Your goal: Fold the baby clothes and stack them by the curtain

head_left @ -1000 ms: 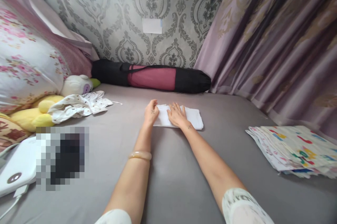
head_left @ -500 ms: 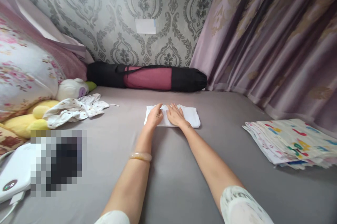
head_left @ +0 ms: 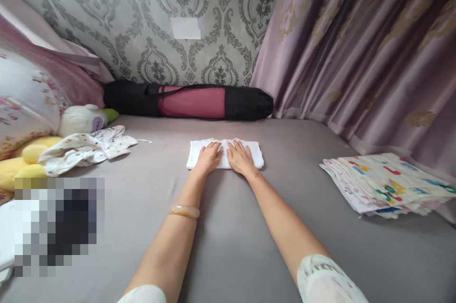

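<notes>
A folded white cloth [head_left: 255, 153] lies as a flat rectangle on the grey bed sheet [head_left: 228, 236], in the middle of the head view. My left hand [head_left: 211, 156] rests on its left half, palm down with the fingers stretched forward. On the right half lies my right hand [head_left: 241, 156], flat, its fingers spread a little. Between the two hands a narrow strip of cloth shows. A pale bangle [head_left: 184, 211] sits on my left forearm.
To the right is a stack of folded printed cloths [head_left: 388, 182]. A black and red long bag [head_left: 192, 102] lies along the wall. Soft toys [head_left: 83, 119], a spotted cloth [head_left: 85, 151] and a blurred-out patch [head_left: 64, 222] are at the left. Purple curtains [head_left: 338, 42] hang at right.
The view has swung slightly right. My left hand has flattened onto the white cloth, and the hands are a little further apart, leaving more cloth showing at its left end.
</notes>
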`<state>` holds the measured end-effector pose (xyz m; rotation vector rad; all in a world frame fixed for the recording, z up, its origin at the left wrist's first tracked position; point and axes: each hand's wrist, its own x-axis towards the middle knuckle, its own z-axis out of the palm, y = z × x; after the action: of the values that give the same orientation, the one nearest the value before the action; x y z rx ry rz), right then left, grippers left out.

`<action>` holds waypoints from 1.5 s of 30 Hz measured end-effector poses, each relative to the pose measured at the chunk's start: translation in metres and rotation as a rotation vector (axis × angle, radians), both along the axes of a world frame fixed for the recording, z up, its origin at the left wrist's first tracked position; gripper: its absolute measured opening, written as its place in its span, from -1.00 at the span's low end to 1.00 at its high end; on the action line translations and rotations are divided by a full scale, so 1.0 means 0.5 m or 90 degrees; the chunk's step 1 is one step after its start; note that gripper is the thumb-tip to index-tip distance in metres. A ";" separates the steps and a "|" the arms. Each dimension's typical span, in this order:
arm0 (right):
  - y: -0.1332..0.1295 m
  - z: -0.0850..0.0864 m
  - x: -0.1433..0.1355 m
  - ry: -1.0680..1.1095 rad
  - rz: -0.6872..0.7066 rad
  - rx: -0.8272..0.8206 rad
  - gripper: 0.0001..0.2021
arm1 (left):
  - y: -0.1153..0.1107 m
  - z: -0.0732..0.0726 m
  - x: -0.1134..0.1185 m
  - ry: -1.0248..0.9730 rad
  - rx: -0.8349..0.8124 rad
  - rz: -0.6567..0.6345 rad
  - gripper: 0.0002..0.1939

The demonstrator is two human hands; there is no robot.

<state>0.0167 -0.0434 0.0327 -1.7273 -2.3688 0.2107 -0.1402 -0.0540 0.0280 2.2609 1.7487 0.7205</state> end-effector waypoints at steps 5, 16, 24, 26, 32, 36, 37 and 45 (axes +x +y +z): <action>0.004 0.018 0.013 0.025 0.015 -0.051 -0.46 | -0.010 0.013 0.008 0.030 -0.024 0.018 -0.61; 0.012 0.011 0.054 -0.025 -0.056 -0.046 -0.45 | -0.018 0.012 0.022 0.105 -0.109 0.138 -0.49; 0.014 0.013 0.051 -0.028 -0.060 -0.066 -0.45 | -0.017 0.008 0.021 0.116 -0.105 0.132 -0.48; 0.015 0.020 0.053 -0.016 -0.055 -0.086 -0.44 | -0.015 0.012 0.016 0.108 -0.114 0.122 -0.48; 0.029 0.038 0.079 0.018 -0.100 -0.081 -0.41 | -0.005 0.015 -0.015 0.080 -0.061 0.197 -0.47; 0.036 0.019 0.093 -0.016 -0.128 -0.074 -0.41 | -0.003 0.005 -0.032 0.081 -0.095 0.230 -0.45; 0.036 0.012 0.094 -0.024 -0.128 -0.079 -0.41 | -0.004 0.003 -0.033 0.084 -0.117 0.226 -0.44; 0.036 -0.005 0.092 -0.036 -0.128 -0.071 -0.42 | -0.006 -0.004 -0.033 0.091 -0.150 0.218 -0.40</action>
<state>0.0628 -0.0256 0.0304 -2.0336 -2.2396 0.2698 -0.1567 -0.0568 0.0262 1.9225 2.1905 0.3855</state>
